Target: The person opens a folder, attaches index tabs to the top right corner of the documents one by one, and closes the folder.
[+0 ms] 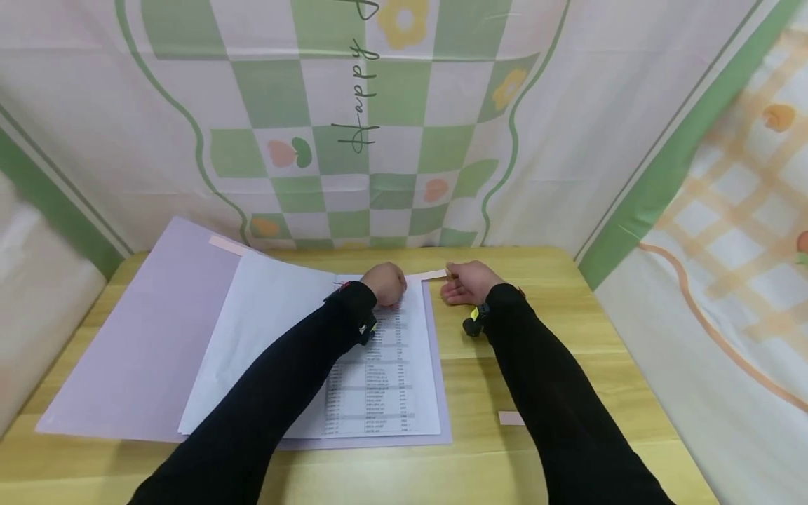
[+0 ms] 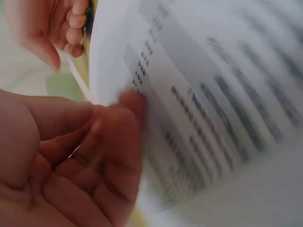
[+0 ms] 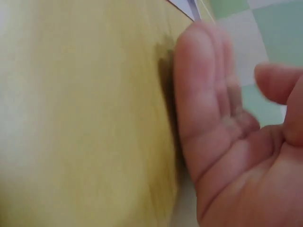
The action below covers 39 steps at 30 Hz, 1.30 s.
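Observation:
A lilac folder (image 1: 132, 337) lies opened on the table, with white printed sheets (image 1: 379, 379) inside. At the top of the right-hand page, my left hand (image 1: 386, 282) pinches the end of a narrow pale pink strip (image 1: 432, 275) between thumb and curled forefinger. From there the strip runs rightward past the page's corner. Its far end comes close to the thumb of my right hand (image 1: 470, 280). In the right wrist view the right hand's fingers (image 3: 196, 90) are extended low along the tabletop, its thumb held apart from them.
Another pale strip (image 1: 227, 244) is at the top of the folder's left side, and a short pink one (image 1: 511, 418) lies beside the right forearm. The wooden table (image 1: 568, 337) meets a patterned curtain (image 1: 341, 161) at its back edge.

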Available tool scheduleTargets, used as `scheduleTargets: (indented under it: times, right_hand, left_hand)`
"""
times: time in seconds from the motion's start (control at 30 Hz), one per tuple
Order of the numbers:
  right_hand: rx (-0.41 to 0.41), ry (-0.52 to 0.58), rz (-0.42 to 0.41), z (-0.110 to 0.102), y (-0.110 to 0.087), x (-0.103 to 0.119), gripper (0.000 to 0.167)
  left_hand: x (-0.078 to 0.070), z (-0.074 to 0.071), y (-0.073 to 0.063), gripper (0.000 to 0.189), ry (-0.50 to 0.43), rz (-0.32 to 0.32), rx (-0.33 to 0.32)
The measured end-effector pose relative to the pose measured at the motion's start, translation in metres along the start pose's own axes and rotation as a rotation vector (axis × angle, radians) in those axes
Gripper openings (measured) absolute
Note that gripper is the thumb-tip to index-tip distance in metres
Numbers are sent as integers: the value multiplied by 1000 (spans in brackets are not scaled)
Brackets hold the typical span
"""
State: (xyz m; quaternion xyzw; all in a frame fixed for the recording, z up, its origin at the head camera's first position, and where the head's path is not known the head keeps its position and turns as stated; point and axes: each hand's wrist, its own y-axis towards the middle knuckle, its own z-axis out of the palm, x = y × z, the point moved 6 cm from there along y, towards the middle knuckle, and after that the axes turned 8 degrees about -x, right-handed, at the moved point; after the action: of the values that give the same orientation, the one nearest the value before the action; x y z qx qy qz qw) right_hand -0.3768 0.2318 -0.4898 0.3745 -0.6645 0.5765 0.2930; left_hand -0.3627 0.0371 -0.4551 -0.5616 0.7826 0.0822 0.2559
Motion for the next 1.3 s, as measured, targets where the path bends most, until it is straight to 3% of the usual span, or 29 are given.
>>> scheduleTargets:
  times: [0.1,0.27,0.4,0.53,0.67,0.8,0.93,1.07,1.3]
  right_hand:
    - [-5,-110,-16,-3,-12,-4,30]
    - [16,-330,-103,-7,-41,-13,16]
    - [52,-494,-220,-4,-73,-22,12]
    - [95,-537,-295,9,-105,-34,9]
    - [136,-547,-318,27,-132,-45,9]
    - [139,-597,-341,42,-149,-50,13]
    - [106,-661,-379,51,-150,-48,19]
    - [103,-674,-377,59,-145,-50,23]
    - [113,-673,-369,66,-143,-55,24]
  left_hand:
    - [-13,-1,-24,20,209,137,34]
    - [-31,-2,-91,19,453,261,173]
    - [-34,2,-140,23,581,345,233]
    - [-34,9,-169,23,643,439,226]
    - [-36,15,-176,19,697,566,170]
    - [-43,20,-172,15,779,710,34]
    - [-49,24,-163,22,878,827,-92]
    - [-51,30,-154,37,938,881,-96]
    - [-52,40,-146,44,939,903,-56]
